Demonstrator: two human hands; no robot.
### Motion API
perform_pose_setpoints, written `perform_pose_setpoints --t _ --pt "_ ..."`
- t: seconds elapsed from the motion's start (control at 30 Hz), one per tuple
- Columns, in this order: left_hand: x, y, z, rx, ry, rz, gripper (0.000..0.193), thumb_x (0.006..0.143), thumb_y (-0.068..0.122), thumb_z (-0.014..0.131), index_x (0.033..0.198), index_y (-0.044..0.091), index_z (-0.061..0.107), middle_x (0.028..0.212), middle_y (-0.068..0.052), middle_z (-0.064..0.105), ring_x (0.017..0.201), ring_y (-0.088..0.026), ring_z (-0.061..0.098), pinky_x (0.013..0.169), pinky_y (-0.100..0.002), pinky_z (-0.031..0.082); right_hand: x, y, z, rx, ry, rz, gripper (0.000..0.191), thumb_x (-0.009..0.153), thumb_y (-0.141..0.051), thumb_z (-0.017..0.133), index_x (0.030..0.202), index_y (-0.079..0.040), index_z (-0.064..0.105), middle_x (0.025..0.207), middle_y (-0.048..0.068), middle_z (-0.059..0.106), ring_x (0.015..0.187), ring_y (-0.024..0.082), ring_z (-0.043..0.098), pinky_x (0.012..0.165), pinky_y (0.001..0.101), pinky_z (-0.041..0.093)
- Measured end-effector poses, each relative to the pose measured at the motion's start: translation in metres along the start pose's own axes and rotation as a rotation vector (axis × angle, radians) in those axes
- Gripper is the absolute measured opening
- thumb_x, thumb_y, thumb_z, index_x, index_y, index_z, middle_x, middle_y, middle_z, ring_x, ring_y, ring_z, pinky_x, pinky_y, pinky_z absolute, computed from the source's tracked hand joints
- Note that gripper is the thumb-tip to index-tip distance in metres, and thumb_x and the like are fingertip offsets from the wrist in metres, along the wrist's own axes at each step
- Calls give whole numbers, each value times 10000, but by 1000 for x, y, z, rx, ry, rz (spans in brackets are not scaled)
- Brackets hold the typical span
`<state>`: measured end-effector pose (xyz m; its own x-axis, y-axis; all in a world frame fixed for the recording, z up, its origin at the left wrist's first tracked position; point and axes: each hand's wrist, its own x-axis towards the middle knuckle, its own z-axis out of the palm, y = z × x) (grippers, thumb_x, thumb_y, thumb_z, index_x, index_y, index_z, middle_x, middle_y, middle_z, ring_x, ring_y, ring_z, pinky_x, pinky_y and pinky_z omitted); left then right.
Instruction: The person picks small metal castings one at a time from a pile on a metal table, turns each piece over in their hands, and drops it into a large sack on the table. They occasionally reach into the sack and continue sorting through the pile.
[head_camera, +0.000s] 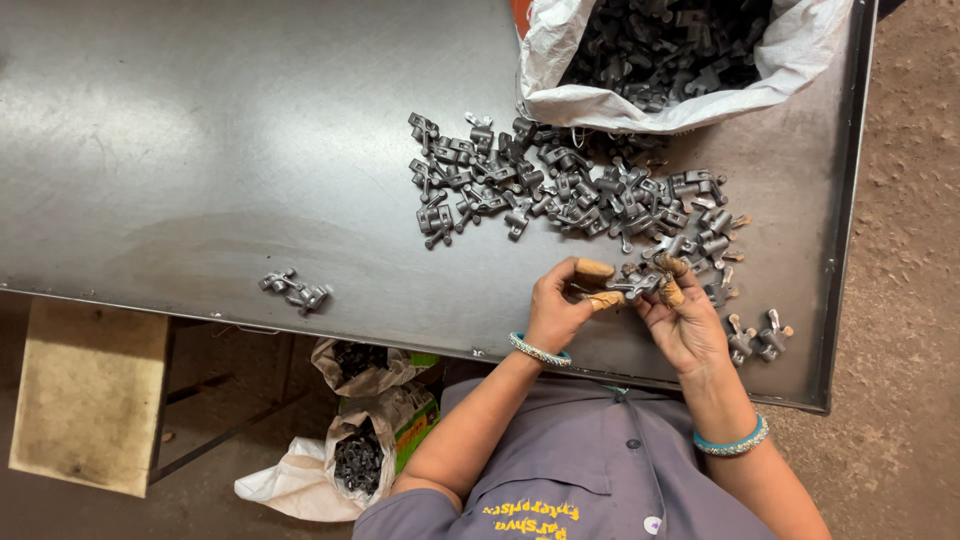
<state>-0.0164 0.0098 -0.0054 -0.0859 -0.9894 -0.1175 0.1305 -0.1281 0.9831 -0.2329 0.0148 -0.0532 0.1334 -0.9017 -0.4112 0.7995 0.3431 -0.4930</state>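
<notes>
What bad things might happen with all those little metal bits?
The few parts by the table edge sit close enough that a nudge might knock them to the floor. The part held between both hands looks rough, so it could scrape a fingertip. The left hand and right hand grip only one piece.

We see a white sack (690, 95) of dark metal parts on the table's (200, 150) far edge; under the table sit two more open sacks (365, 425), one showing green.
</notes>
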Motion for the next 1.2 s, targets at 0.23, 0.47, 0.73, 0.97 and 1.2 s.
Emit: perform_pose_setpoints --t 0.23,0.47,0.73,0.97,1.2 --pt "-5 6 -8 69 3 -55 187 838 31 810 1006 -7 737 963 -78 782 856 -104 731 785 -266 602 -11 -8 31 -577 3 -142 241 939 -65 714 1177 -27 699 1064 53 732 890 119 676 733 261 545" --pt "3 37 -24 648 80 166 427 714 150 907 1096 106 722 958 -74 675 713 -185 685 656 -329 558 2 -69 92 -1258 -34 319 205 840 -58 780 1014 25 710 738 112 685 543 139 596 443 279 397" --pt "48 46 -20 859 268 294 696 702 28 833 1361 117 628 1264 -173 515 1004 -377 637 822 -453 547 19 -76 152 -1298 -73 -522 537 708 -23 833 1207 -88 646 1200 117 673 1079 225 627 930 351 527" --pt "52 38 -20 900 259 256 543 728 0 816 1239 96 660 1193 -156 531 1087 -364 619 900 -450 532 28 -28 119 -2004 -5 -882 416 761 34 770 1153 -28 643 1183 135 677 1175 346 603 979 468 452" --pt "26 36 -30 900 163 327 495 767 57 824 1241 71 682 1183 -174 531 1049 -374 602 882 -449 525 23 -38 73 -1071 -100 -568 324 886 109 676 1174 -35 642 1208 82 704 1111 194 681 983 329 558"
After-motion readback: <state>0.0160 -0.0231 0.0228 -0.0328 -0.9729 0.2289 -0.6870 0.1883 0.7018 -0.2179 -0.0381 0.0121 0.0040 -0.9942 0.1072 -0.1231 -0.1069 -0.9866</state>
